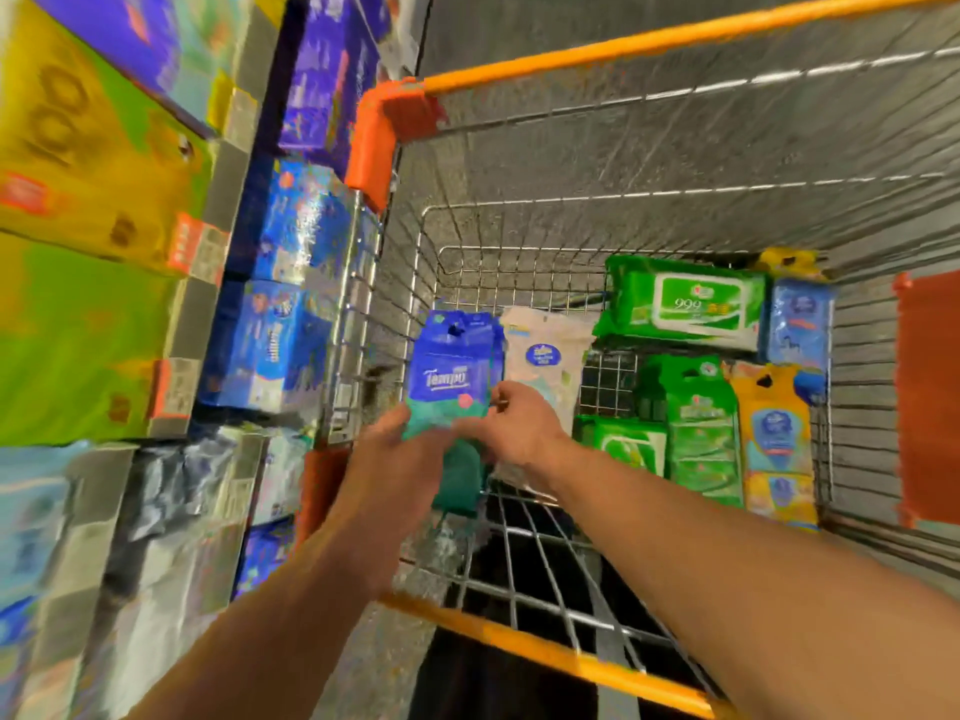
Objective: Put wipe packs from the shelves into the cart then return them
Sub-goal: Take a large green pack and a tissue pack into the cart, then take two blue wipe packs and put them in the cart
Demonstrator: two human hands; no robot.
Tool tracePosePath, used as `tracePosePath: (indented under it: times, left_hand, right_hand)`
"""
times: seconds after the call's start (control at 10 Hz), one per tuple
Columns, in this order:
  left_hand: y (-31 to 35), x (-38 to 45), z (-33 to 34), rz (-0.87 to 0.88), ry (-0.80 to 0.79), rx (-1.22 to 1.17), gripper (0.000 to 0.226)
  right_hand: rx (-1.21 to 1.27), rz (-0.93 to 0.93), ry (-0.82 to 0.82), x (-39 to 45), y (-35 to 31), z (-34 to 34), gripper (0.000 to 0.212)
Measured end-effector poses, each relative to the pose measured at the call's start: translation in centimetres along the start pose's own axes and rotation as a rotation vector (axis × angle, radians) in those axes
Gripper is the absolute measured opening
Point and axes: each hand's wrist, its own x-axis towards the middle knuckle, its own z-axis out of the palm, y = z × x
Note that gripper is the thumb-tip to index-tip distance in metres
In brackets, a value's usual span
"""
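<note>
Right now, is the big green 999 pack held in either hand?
No, the green 999 pack lies at the cart's far end, while both the left hand and right hand hold the blue Tempo pack.

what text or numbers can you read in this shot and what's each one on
"Tempo": blue pack held by the left hand and right hand.
"999": large green wipe pack in the cart.
"100": yellow box on the shelf.
Other packs, the shelf price tags: too blurred to read.
</note>
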Motion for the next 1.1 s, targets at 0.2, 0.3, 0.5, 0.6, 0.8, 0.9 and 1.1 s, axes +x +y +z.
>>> tracePosePath:
  times: [0.2,0.3,0.5,0.6,0.8,0.9,1.1]
  left_hand:
    - [0.2,0.6,-0.1,0.118,-0.032,0.365,0.008]
    - [1.0,0.0,0.5,0.142,-0.061,0.383,0.008]
    - [4.7,-3.5,1.0,0.268,0.02,0.42,0.043]
    - [6.5,-6.9,0.8,0.297,0.134,0.421,0.049]
    - [7.1,-16.5,-1.8,0.318,0.354,0.36,0.045]
    - [6.4,-23.0,-3.7,0.362,0.48,0.355,0.054]
    - [3.2,-38.1,-10.0,0.28,0.801,0.82,0.031]
  right_hand:
    - [-0.266,-0.03,0.185,-1.2,-0.7,0.2,0.067]
    - [-0.415,-0.024,0.237,-3.3,-2.0,-1.0,0.06]
    - [-0.478,-0.189,0.21,-9.8,-7.8,-5.1,0.037]
    - [-0.43,-0.278,0.183,-13.9,-10.4,-6.0,0.032]
    - [-0.4,-0.484,0.026,-23.5,-13.5,-5.4,0.024]
    - [-0.379,-0.578,-0.116,-29.0,-14.3,-3.8,0.018]
    - [-0.484,-0.763,-0.298,-41.3,-14.3,2.7,0.01]
